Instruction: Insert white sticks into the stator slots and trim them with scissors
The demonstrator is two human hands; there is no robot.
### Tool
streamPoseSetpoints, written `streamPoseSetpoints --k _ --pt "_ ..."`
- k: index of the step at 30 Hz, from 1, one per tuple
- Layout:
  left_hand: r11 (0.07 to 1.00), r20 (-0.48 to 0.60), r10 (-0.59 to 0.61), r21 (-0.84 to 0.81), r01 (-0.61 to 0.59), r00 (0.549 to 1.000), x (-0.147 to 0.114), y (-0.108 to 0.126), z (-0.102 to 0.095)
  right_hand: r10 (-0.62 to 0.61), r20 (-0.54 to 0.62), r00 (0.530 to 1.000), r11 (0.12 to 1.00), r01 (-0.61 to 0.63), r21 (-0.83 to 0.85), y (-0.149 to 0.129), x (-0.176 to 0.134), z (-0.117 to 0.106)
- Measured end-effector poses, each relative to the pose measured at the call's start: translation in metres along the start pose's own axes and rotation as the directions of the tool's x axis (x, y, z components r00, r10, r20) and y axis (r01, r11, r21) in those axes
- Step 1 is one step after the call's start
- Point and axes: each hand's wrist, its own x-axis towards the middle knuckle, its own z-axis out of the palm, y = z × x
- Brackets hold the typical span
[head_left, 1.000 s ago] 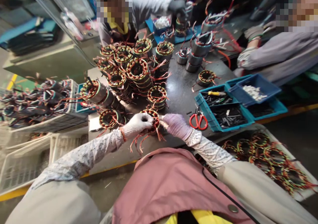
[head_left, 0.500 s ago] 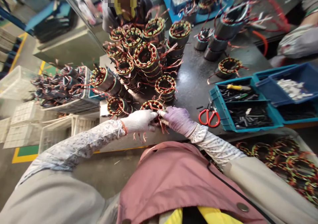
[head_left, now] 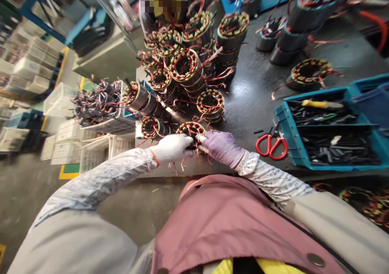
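Note:
A wound motor stator [head_left: 191, 128] with copper-coloured lead wires stands at the table's near edge, partly hidden by my hands. My left hand [head_left: 174, 147], in a white knit glove, has its fingers closed at the near rim, pinching the wires there. From the other side my right hand [head_left: 224, 147], in a purple glove, has thumb and fingers pinched on wires at the same rim. The fingertips nearly meet, and the exact strands are too small to make out. Loose wire ends [head_left: 182, 164] hang below my hands.
Behind stand several stacked stators [head_left: 185, 65]. Red-handled scissors [head_left: 271, 146] lie right of my hands, beside a blue divided bin [head_left: 281, 122] of black sleeves and a yellow-handled tool [head_left: 322, 104]. White crates [head_left: 99, 152] are at left. A person [head_left: 146, 17] is across the table.
The camera view has turned, so most of the scene sits further right or lower. Both hands stay at the same stator, with only small finger movement.

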Motion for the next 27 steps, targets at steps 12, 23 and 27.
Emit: streamPoseSetpoints --k 12,23,27 --pt "0.668 -0.400 -0.166 -0.718 -0.196 0.901 0.010 0.009 0.008 0.103 -0.028 0.994 0.982 -0.098 0.161 0.001 -0.005 0.022" --pt "0.942 -0.352 0.329 0.058 -0.330 0.876 0.033 0.000 0.084 0.220 -0.017 0.975 0.796 -0.170 0.580 -0.017 0.099 0.003" --pt "0.945 -0.319 0.303 -0.019 -0.326 0.898 0.043 -0.012 0.074 0.209 0.044 0.977 0.726 -0.185 0.662 -0.028 0.119 -0.015"
